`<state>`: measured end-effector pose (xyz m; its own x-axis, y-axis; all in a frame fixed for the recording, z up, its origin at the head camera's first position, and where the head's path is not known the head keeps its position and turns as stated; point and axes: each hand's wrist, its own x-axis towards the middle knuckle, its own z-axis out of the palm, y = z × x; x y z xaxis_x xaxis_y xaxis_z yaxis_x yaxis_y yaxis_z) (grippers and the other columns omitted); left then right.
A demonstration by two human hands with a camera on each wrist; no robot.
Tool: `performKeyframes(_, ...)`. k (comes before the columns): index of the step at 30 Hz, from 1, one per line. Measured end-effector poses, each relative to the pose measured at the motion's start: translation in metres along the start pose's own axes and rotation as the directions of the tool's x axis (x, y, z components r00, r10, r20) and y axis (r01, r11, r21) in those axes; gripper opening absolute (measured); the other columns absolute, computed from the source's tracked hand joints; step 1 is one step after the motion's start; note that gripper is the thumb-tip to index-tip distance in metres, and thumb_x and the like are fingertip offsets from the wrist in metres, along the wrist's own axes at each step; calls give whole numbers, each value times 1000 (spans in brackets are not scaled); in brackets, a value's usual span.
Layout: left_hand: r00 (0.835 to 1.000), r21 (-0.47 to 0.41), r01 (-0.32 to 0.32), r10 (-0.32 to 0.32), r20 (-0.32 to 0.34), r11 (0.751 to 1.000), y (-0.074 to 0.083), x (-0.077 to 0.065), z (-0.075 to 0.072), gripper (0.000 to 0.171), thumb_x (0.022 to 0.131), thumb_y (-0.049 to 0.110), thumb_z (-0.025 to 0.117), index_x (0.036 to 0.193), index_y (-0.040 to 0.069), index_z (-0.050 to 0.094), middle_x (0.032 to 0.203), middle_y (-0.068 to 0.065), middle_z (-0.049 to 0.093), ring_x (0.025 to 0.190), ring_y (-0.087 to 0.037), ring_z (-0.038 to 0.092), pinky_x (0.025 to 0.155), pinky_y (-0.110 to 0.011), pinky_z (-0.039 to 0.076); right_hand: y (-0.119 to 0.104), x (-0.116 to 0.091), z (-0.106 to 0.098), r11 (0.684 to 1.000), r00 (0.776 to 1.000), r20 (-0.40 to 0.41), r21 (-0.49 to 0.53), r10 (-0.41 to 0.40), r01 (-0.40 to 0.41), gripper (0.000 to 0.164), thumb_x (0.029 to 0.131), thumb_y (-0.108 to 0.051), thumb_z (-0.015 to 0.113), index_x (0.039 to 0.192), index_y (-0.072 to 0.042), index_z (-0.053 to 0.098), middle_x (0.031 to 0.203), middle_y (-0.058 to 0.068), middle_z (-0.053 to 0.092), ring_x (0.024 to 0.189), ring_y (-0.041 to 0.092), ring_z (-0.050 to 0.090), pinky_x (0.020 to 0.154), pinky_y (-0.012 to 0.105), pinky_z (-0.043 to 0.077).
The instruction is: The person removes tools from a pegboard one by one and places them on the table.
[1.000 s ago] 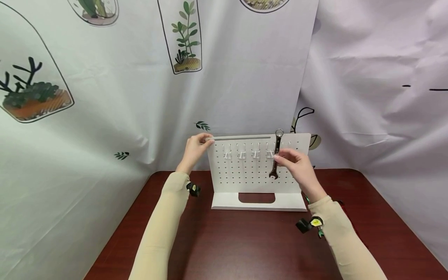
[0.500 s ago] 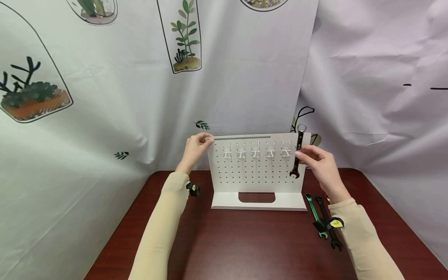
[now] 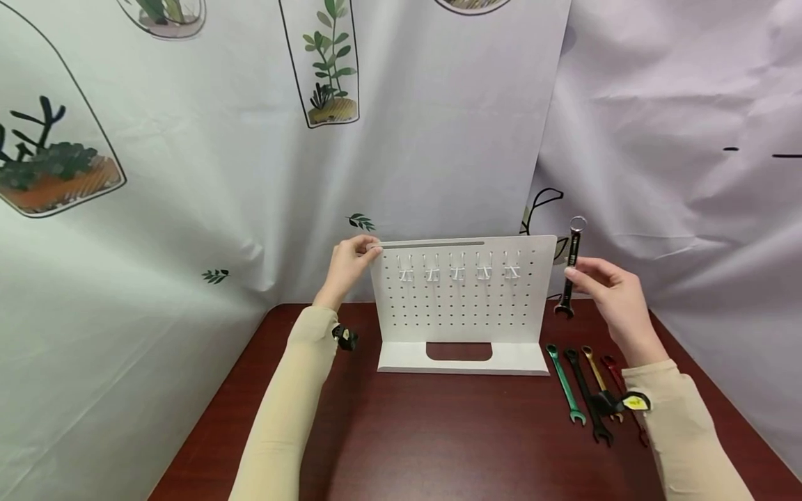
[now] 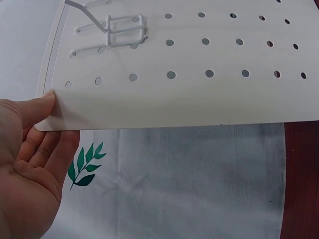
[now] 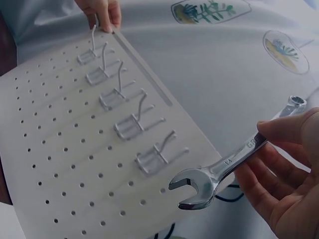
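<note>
My left hand [image 3: 351, 268] pinches the top left corner of a white pegboard [image 3: 457, 306], thumb in front and fingers behind, as the left wrist view shows. The board stands upright on its own base. Several white wire hooks [image 3: 458, 268] sit in a row near its top, with nothing hanging on them. To the right of the board, my right hand [image 3: 610, 299] holds a silver combination wrench [image 5: 232, 162] by the middle of its shaft, between thumb and fingers. Its open end points down and its ring end up, held in the air.
On the table [image 3: 438, 445] at the right lie several more wrenches: a green one [image 3: 566, 386], a black one [image 3: 587, 396], a gold one [image 3: 595, 369] and a red one [image 3: 617, 376]. My right forearm partly covers the last ones. A printed white curtain [image 3: 426, 139] hangs behind.
My right hand has moved right with the wrench, from in front of the pegboard to beyond its right edge. The rightmost hook and the wrenches on the table came into view. My left hand stayed put.
</note>
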<state>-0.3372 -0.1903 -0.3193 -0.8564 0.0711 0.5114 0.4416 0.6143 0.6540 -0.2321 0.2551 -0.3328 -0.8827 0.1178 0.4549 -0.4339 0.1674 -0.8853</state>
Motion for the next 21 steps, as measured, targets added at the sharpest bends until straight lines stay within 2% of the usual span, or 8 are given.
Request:
performKeyframes(8,1000,-5,-6,6,-3,1000,1,0,-1,26,97,22,70,115,3,73,101,-14,72,93,-27,67,78,-43,55,1,-3,-24,994,999,-19,99,39,-37,19,92,-8,75,110,-15,75,92,-13,73,76,3,67,70,13,52)
performKeyframes(14,1000,16,-2,2,-13,1000,2,0,-1,26,97,21,71,115,3,73,100,-15,72,94,-29,67,77,-43,55,4,-6,-41,991,995,-44,109,87,-81,18,91,-9,76,107,-17,77,91,-14,73,74,3,67,68,13,52)
performKeyframes(19,1000,10,5,-5,-9,1000,3,0,-1,26,97,21,71,116,3,73,101,-15,72,96,-29,67,78,-43,54,7,-10,-57,990,990,-60,70,125,-121,18,92,-11,76,108,-19,77,92,-17,72,75,1,66,67,12,51)
performKeyframes(21,1000,8,4,-4,-7,1000,3,0,-1,26,97,21,71,116,3,73,101,-15,72,96,-29,67,78,-43,54,10,-11,-63,990,988,-67,19,141,-140,18,93,-15,75,109,-21,76,92,-19,71,76,0,65,67,12,50)
